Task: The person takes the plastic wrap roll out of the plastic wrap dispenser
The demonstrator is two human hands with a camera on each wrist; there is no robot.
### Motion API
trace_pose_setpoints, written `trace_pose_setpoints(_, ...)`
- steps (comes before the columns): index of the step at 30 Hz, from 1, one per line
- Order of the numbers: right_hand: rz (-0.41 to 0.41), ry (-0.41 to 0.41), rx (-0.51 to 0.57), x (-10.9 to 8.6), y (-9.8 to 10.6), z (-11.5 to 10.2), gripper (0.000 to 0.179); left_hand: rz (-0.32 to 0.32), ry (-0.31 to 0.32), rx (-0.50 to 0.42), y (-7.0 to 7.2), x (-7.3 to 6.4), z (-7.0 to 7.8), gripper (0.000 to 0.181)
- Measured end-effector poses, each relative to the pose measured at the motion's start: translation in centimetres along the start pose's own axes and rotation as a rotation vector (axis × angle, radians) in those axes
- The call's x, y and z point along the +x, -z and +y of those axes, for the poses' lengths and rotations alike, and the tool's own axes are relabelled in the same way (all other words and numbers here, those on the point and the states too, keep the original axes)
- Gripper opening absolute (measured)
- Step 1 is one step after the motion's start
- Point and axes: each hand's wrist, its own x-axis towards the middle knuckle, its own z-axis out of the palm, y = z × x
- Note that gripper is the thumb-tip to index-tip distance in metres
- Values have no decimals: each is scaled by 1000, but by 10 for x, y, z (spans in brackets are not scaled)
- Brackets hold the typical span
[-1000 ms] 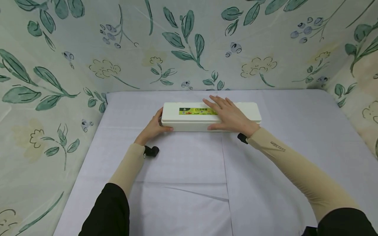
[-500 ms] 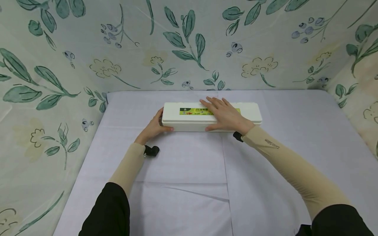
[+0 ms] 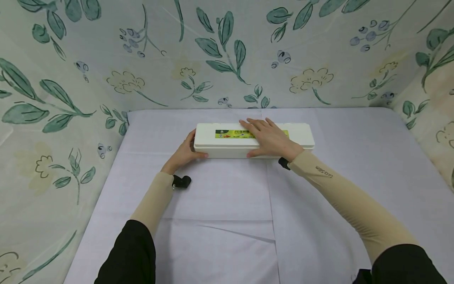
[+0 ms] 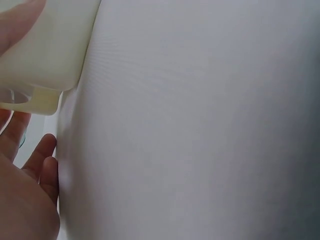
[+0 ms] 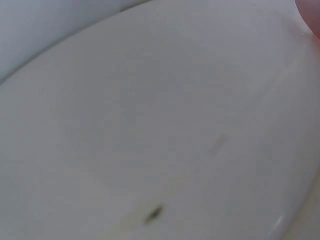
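A long white cling film box (image 3: 299,134) lies crosswise on the table, with a yellow-green label (image 3: 230,134) on its lid. At its left end, my left hand (image 3: 181,154) holds it, thumb on the front face and fingers around the end. That box end (image 4: 50,55) and the thumb also show in the left wrist view, with the other fingers lower down. My right hand (image 3: 274,140) rests across the lid, fingers extended over part of the label and thumb along the front. The right wrist view shows a blurred white box surface (image 5: 145,95) close up.
A white cloth (image 3: 220,189) with fold creases covers the table. Behind and to the sides hangs a floral curtain (image 3: 159,51). Small black wrist cameras (image 3: 182,182) sit under both wrists.
My right hand has slid slightly left along the lid, and its forearm has shifted left too. The left hand and the box stay where they were.
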Motion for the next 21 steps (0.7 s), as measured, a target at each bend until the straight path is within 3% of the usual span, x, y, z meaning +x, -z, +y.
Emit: trace_pose_setpoints(21,-25,6,-39,2,1,0,100,-25,-8,-172,3,0,10,106)
